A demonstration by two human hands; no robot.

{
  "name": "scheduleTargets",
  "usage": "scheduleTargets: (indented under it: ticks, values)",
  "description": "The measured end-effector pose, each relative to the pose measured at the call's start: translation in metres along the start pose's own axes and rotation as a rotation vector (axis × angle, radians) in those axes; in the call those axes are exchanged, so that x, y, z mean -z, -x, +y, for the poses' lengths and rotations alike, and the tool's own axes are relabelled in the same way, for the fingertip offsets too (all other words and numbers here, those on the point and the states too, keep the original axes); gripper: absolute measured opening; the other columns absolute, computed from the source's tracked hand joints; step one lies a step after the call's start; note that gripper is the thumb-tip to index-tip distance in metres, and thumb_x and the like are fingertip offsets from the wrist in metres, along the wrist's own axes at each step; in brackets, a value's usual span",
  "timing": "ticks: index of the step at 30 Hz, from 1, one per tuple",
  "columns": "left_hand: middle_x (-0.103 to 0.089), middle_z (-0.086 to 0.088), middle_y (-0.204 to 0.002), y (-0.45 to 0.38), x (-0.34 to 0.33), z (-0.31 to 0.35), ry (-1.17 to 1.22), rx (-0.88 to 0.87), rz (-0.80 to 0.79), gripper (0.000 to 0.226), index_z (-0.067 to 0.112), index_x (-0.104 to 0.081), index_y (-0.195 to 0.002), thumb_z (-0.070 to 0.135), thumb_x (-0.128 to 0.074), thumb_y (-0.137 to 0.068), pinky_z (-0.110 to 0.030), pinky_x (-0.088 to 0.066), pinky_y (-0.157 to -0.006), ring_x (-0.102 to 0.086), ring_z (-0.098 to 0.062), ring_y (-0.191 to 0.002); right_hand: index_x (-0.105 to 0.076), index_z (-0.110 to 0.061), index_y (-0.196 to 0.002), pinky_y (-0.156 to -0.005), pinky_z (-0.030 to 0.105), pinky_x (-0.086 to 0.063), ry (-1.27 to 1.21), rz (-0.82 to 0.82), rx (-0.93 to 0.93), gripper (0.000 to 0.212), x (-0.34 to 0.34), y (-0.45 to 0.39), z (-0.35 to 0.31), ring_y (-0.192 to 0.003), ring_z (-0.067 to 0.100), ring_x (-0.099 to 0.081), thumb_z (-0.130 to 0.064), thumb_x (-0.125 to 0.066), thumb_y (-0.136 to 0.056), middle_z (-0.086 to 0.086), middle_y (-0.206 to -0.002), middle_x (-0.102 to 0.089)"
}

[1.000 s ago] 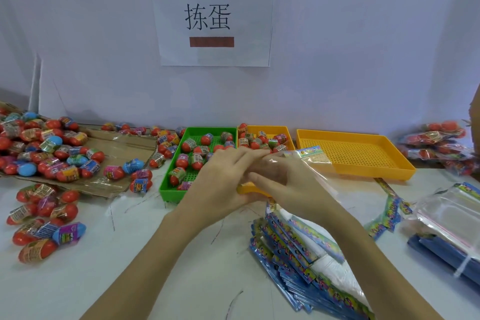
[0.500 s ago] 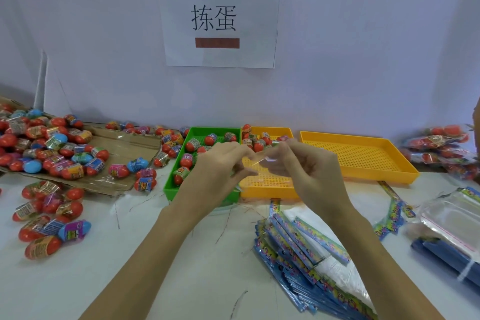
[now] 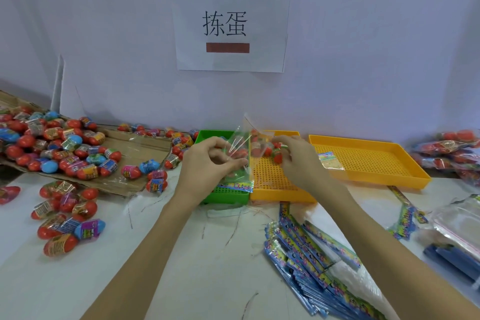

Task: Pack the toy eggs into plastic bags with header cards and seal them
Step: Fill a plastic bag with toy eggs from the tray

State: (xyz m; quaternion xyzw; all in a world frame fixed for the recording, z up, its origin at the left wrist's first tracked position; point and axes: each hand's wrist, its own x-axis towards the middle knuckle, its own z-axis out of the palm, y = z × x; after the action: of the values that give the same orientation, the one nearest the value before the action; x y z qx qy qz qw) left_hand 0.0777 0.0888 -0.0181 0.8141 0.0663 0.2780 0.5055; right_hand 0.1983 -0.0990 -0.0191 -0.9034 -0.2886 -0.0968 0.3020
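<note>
Hands raised over perforated trays, left hand (image 3: 207, 163) pinching crinkly clear plastic bag (image 3: 237, 156) with colourful header card hanging low, right hand (image 3: 298, 161) curled around glossy red toy egg (image 3: 277, 155) above yellow tray (image 3: 275, 189), green tray (image 3: 226, 196) beside it.

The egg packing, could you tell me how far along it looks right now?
Done: filled bags are piled at far right. In hand: the left hand pinches a clear bag while the right hand grips eggs in the yellow tray. Left: many loose eggs and a stack of empty bags.
</note>
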Motion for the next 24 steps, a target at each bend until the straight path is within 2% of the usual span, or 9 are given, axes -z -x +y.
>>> scheduleTargets:
  ticks: [3,5,7,10,13,16,18,21,24]
  values:
    - [-0.076,0.000,-0.069,0.000,-0.002,0.001,0.025,0.018,-0.038,0.035,0.022,-0.067,-0.096,0.031,-0.092,-0.072,-0.032,-0.062,-0.067,-0.074,-0.016,-0.061,-0.061,-0.014,-0.136,-0.100,0.039,-0.045,0.134,-0.094,-0.082,0.033,-0.009,-0.013,0.001,-0.120,0.029,-0.054,-0.025,-0.057,-0.105,0.014,-0.128,-0.059]
    - [-0.076,0.000,-0.069,0.002,-0.003,0.002,0.043,0.037,-0.062,0.038,0.019,-0.068,-0.096,0.035,-0.091,-0.070,-0.039,-0.063,-0.072,-0.074,-0.018,-0.060,-0.062,-0.011,-0.129,-0.096,0.041,-0.049,0.202,-0.101,-0.111,0.030,-0.015,-0.012,-0.001,-0.119,0.031,-0.056,-0.021,-0.064,-0.101,0.014,-0.127,-0.056]
    - [-0.077,-0.002,-0.071,0.003,-0.003,0.003,0.067,0.054,-0.076,0.043,0.017,-0.068,-0.097,0.039,-0.089,-0.067,-0.042,-0.064,-0.074,-0.074,-0.019,-0.061,-0.062,-0.011,-0.122,-0.088,0.038,-0.050,0.145,-0.014,-0.118,0.025,-0.016,-0.008,-0.002,-0.112,0.031,-0.059,-0.017,-0.066,-0.098,0.011,-0.121,-0.057]
    - [-0.077,-0.001,-0.070,0.003,-0.003,0.002,0.053,0.048,-0.082,0.044,0.017,-0.069,-0.097,0.042,-0.088,-0.065,-0.035,-0.062,-0.072,-0.075,-0.018,-0.062,-0.063,-0.012,-0.124,-0.091,0.039,-0.056,-0.148,0.188,-0.174,0.033,-0.012,0.001,-0.002,-0.105,0.023,-0.062,-0.018,-0.071,-0.093,0.008,-0.116,-0.063]
    - [-0.077,0.001,-0.069,0.002,-0.005,0.000,0.042,0.035,-0.082,0.038,0.019,-0.070,-0.095,0.036,-0.090,-0.069,-0.023,-0.059,-0.066,-0.074,-0.015,-0.060,-0.066,-0.013,-0.128,-0.092,0.035,-0.060,-0.401,0.279,-0.227,0.036,-0.007,0.015,0.004,-0.109,0.019,-0.066,-0.017,-0.074,-0.093,0.006,-0.120,-0.066]
    - [-0.076,0.001,-0.068,0.003,-0.008,-0.002,0.021,0.012,-0.081,0.033,0.016,-0.071,-0.095,0.027,-0.093,-0.072,-0.017,-0.055,-0.061,-0.074,-0.015,-0.057,-0.073,-0.017,-0.120,-0.085,0.026,-0.061,-0.671,0.367,-0.219,0.030,0.001,0.029,0.006,-0.103,0.013,-0.071,-0.020,-0.079,-0.091,-0.001,-0.114,-0.072]
    - [-0.076,0.004,-0.068,0.004,-0.009,-0.002,-0.021,-0.018,-0.107,0.034,0.017,-0.072,-0.097,0.028,-0.093,-0.073,-0.017,-0.055,-0.063,-0.073,-0.012,-0.058,-0.075,-0.024,-0.116,-0.080,0.020,-0.058,-0.747,0.454,-0.163,0.027,0.012,0.034,0.001,-0.096,0.007,-0.070,-0.026,-0.080,-0.089,-0.008,-0.105,-0.074]
    - [-0.073,0.013,-0.068,0.006,-0.013,-0.001,-0.078,-0.081,-0.150,0.036,0.019,-0.072,-0.101,0.033,-0.092,-0.074,-0.019,-0.056,-0.065,-0.069,-0.008,-0.060,-0.074,-0.026,-0.120,-0.074,0.019,-0.058,-0.878,0.437,-0.047,0.030,0.025,0.036,-0.016,-0.093,0.010,-0.071,-0.025,-0.080,-0.090,-0.007,-0.103,-0.075]
    - [-0.072,0.008,-0.072,0.009,-0.018,0.000,-0.101,-0.149,-0.160,0.036,0.025,-0.071,-0.102,0.035,-0.092,-0.074,-0.030,-0.059,-0.067,-0.066,-0.013,-0.064,-0.072,-0.021,-0.124,-0.074,0.026,-0.062,-0.796,0.332,0.040,0.034,0.024,0.039,-0.028,-0.094,0.012,-0.074,-0.018,-0.079,-0.091,-0.001,-0.106,-0.074]
